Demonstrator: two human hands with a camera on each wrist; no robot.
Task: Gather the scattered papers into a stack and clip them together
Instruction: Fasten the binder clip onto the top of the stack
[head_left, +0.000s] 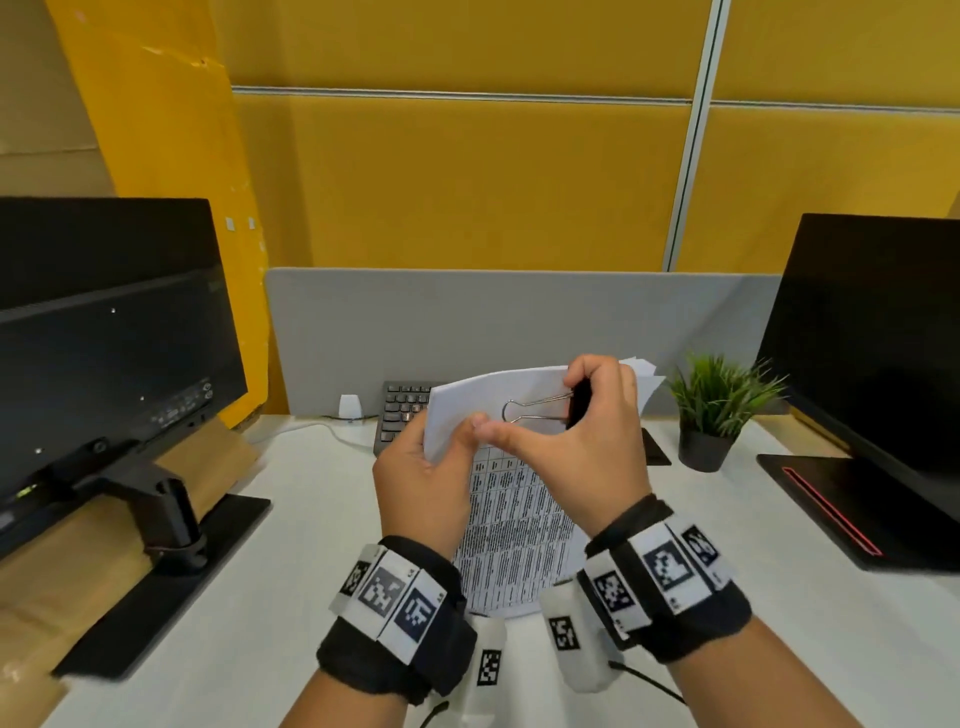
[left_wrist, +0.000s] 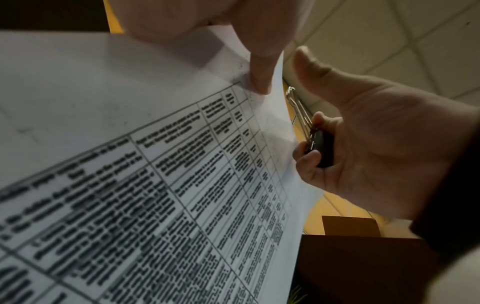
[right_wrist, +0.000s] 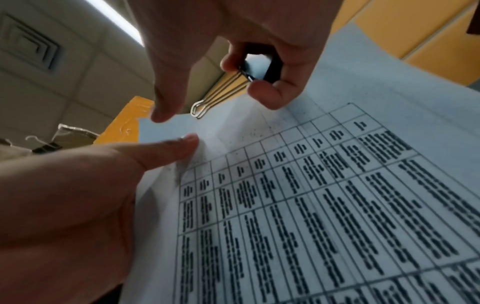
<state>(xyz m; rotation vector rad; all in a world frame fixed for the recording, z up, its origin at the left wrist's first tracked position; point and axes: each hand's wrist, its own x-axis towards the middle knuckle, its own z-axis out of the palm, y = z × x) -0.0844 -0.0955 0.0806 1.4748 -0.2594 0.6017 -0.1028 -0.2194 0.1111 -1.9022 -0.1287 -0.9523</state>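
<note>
A stack of papers (head_left: 511, 519) with a printed table on the front sheet is held tilted up above the white desk (head_left: 270, 571). My left hand (head_left: 467, 431) pinches the stack's left edge, thumb on the front sheet (left_wrist: 182, 185). My right hand (head_left: 576, 395) grips the black body of a binder clip (head_left: 579, 402) at the stack's upper right edge. The clip's silver handles (head_left: 535, 408) lie across the paper toward the left. In the right wrist view the clip (right_wrist: 262, 67) sits between curled fingers, with the thumb stretched out free. I cannot tell whether the clip is biting the sheets.
A dark monitor (head_left: 104, 338) on a black base stands at the left and another (head_left: 872, 338) at the right. Behind the papers are a keyboard (head_left: 400, 415), a potted plant (head_left: 711, 415) and a grey divider (head_left: 519, 322). Cardboard (head_left: 52, 597) lies at the left edge.
</note>
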